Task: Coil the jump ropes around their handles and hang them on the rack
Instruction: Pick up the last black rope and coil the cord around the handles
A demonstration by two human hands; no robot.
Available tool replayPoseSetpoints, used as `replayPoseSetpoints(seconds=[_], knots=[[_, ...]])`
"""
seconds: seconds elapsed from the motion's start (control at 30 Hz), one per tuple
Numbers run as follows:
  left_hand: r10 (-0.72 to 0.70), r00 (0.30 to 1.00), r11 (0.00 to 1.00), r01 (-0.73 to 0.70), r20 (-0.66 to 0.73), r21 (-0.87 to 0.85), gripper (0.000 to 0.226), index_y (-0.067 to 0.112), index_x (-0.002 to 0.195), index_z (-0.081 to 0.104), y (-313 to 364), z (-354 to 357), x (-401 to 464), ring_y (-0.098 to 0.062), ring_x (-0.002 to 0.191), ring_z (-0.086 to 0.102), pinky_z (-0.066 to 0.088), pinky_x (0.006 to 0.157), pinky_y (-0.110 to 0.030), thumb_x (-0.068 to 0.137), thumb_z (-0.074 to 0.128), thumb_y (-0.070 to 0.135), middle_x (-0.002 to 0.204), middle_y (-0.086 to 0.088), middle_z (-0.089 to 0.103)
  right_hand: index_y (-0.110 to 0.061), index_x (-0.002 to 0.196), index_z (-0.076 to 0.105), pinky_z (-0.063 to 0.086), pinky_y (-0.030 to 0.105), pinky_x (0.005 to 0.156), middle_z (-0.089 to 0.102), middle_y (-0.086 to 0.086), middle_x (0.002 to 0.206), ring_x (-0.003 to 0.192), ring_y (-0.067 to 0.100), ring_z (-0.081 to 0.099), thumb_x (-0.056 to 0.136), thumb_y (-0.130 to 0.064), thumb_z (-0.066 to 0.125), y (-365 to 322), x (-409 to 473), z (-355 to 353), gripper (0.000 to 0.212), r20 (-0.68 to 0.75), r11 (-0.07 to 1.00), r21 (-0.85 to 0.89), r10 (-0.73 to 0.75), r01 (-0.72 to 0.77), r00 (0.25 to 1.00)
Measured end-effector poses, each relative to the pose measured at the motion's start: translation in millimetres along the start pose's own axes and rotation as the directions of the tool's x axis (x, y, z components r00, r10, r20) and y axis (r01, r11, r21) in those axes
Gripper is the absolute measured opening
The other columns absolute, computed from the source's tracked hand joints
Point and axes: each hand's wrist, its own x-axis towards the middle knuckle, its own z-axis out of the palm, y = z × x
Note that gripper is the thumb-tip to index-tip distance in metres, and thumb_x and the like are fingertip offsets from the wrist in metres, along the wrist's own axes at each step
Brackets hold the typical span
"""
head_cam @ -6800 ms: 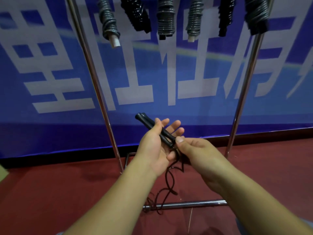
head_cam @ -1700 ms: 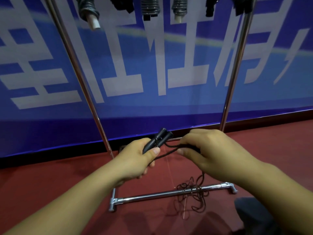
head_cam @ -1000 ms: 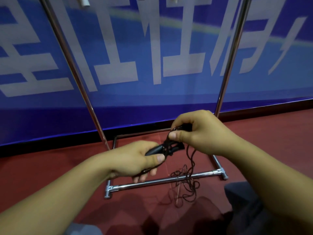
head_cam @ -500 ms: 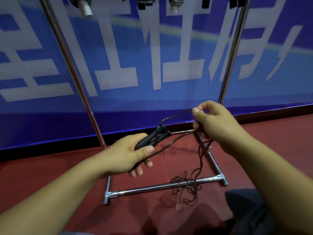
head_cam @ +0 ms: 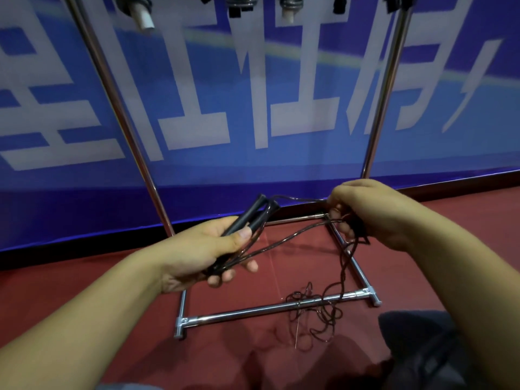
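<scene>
The left hand (head_cam: 205, 254) is gripping the 2 black handles (head_cam: 247, 218) together, thumb pressing on top and fingers curling underneath, with the handle tips pointing up and away toward the far wall. The right hand (head_cam: 374, 212) is pinching the thin dark cord (head_cam: 292, 237) just right of the handles, fingers closing around it. From the handle tips 1 strand is running across to the right hand, and other strands are sagging between the 2 hands. Below the right hand the cord is dropping to the red floor (head_cam: 84, 291), where the rest is lying in a loose tangle (head_cam: 315, 308) over the rack's near base bar (head_cam: 253, 308). Along the top edge, the ends of coiled ropes (head_cam: 239, 4) are hanging from the rack.

The cord looks light, limp and a little springy, so it is likely kinking and snagging rather than lying flat; the tangle draping the bar may catch as slack is being drawn up. The handles look rigid and smooth, best held as a pair near their lower ends, leaving the upper length free for winding. The cord is best taken close to the handles and kept under light tension, so each turn is sitting tight.
</scene>
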Motion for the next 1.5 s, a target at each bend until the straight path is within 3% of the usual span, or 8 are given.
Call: replayPoseSetpoints(seconds=[0.17,0.43,0.63,0.77,1.1,1.23,1.3,1.5], knots=[[0.003,0.996,1.000,-0.005,-0.094,-0.021,0.025,0.014,0.112,0.057,1,0,2,-0.011,0.041,0.046,0.030,0.033,-0.016,0.100,0.050,0.034,0.071,-0.012,0.067,-0.012,0.097,0.061,0.036,0.038,0.058,0.072,0.018,0.082,0.058,0.023,0.055,0.096,-0.022,0.050,11,-1,-7,0.014,0.149,0.894,-0.448,0.048,0.024,0.988],[0.091,0.915,0.994,-0.105,-0.392,-0.015,0.021,0.010,0.110,0.059,-5,-16,16,-0.014,0.039,0.049,0.030,0.033,-0.018,0.103,0.052,0.028,0.062,-0.006,0.062,-0.010,0.111,0.061,0.045,0.025,0.054,0.062,0.011,0.065,0.053,0.018,0.052,0.100,-0.002,0.036,11,-3,-6,0.028,0.458,0.960,-0.278,0.112,0.023,0.882],[0.071,0.919,0.996,-0.084,-0.387,-0.015,0.021,0.011,0.111,0.060,-9,-18,15,-0.014,0.041,0.049,0.031,0.033,-0.019,0.102,0.053,0.029,0.064,-0.006,0.062,-0.012,0.088,0.047,0.042,0.033,0.055,0.057,0.014,0.065,0.054,0.023,0.050,0.095,-0.018,0.038,10,4,-15,0.013,0.423,0.995,0.016,0.078,-0.093,0.903],[0.077,0.920,0.996,-0.092,-0.384,-0.021,0.023,0.011,0.112,0.060,-7,-18,15,-0.013,0.041,0.049,0.031,0.033,-0.019,0.103,0.052,0.030,0.063,-0.005,0.063,-0.017,0.077,0.044,0.043,0.035,0.067,0.048,0.008,0.067,0.062,0.021,0.051,0.094,-0.052,0.046,13,8,-17,0.039,0.420,0.987,0.115,0.058,-0.116,0.906],[0.097,0.969,0.985,-0.062,-0.226,0.160,0.023,0.012,0.113,0.059,-8,-12,10,-0.012,0.046,0.049,0.036,0.037,-0.021,0.101,0.054,0.031,0.070,-0.009,0.065,-0.013,0.088,0.062,0.041,0.029,0.050,0.048,0.006,0.061,0.047,0.014,0.036,0.095,-0.002,0.050,9,16,-10,0.017,0.175,0.994,0.092,-0.076,0.060,0.982],[0.085,0.989,0.977,-0.058,-0.123,0.208,0.019,0.015,0.114,0.057,-10,-9,7,-0.015,0.048,0.052,0.037,0.037,-0.022,0.102,0.052,0.029,0.072,-0.009,0.069,-0.013,0.100,0.072,0.040,0.028,0.057,0.050,0.003,0.067,0.053,0.012,0.039,0.096,-0.009,0.048,3,12,-10,0.025,0.284,0.974,0.228,-0.069,0.002,0.956],[0.073,0.992,0.971,-0.048,-0.103,0.235,0.017,0.021,0.116,0.057,-12,-9,7,-0.017,0.049,0.055,0.038,0.039,-0.023,0.103,0.051,0.029,0.074,-0.009,0.070,-0.021,0.078,0.073,0.040,0.030,0.065,0.051,0.002,0.072,0.059,0.011,0.041,0.094,-0.025,0.056,1,8,-11,0.023,0.362,0.965,0.263,-0.095,-0.004,0.927],[0.029,0.998,0.968,-0.014,-0.056,0.252,0.027,0.013,0.123,0.053,-14,-3,8,-0.017,0.049,0.056,0.040,0.039,-0.023,0.102,0.050,0.031,0.075,-0.009,0.071,-0.012,0.081,0.057,0.046,0.033,0.063,0.061,0.000,0.066,0.060,0.016,0.050,0.097,-0.033,0.060,7,7,-16,0.026,0.188,0.974,-0.136,-0.153,0.180,0.970]])
